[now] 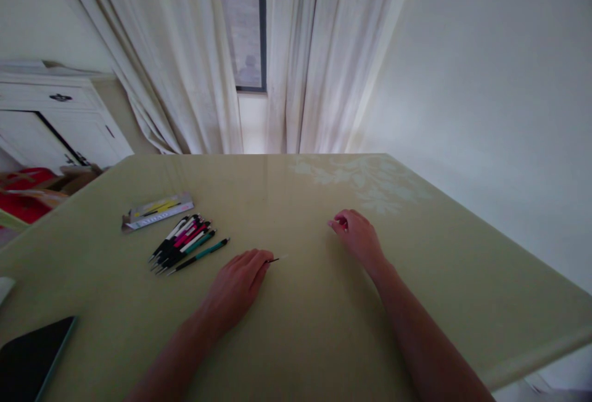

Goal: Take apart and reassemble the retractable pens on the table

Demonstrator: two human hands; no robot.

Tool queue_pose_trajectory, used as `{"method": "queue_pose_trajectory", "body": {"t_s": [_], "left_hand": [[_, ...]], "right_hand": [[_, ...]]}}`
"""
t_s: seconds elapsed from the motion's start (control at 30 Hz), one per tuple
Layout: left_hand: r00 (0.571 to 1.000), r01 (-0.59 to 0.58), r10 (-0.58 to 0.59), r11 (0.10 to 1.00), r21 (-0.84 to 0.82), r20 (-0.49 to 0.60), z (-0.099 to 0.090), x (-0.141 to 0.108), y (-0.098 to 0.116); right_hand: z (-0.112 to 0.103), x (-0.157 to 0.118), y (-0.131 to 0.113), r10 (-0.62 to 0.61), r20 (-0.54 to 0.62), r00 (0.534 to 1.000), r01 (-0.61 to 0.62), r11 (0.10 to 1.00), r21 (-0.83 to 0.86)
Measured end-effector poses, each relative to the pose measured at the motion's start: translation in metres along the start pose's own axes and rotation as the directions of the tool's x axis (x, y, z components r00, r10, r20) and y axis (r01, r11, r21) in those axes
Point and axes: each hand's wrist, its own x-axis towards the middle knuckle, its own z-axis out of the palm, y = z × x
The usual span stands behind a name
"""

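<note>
My left hand (243,271) rests low over the table with its fingers closed on a pen (274,260). Only a thin dark stretch and a fine pale end of it stick out to the right of the fingertips; the rest is covered by the hand. To the right and a bit farther off, my right hand (357,233) is held in a pinch above the tabletop. Whatever small thing lies between those fingertips is too small to name. Left of my left hand lies a bunch of pens (187,242) in white, black, magenta and teal, with one teal pen (203,254) slightly apart.
Behind the pens lies a flattish printed pen box (160,209), its left end open. A dark tablet-like object (34,359) is at the near left of the pale green table (296,340). A white cabinet (60,118), curtains (185,50) and a wall surround the table.
</note>
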Motion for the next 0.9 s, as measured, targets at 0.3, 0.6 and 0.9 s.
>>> {"method": "queue_pose_trajectory", "body": {"t_s": [0.3,0.6,0.9], "left_hand": [[1.0,0.0,0.0,1.0,-0.018,-0.003,0.007,-0.002,-0.002],[0.995,0.047,-0.05,0.998,-0.036,-0.086,0.003,-0.001,-0.007],[0.995,0.026,-0.025,1.0,0.008,-0.099,-0.009,-0.001,0.003]], "right_hand": [[0.025,-0.045,-0.084,-0.505,0.241,0.829,0.318,0.779,0.54],[0.02,-0.03,-0.062,-0.417,0.165,0.894,0.262,0.784,0.563],[0.017,-0.032,-0.064,-0.421,0.193,0.886,0.24,0.775,0.585]]}}
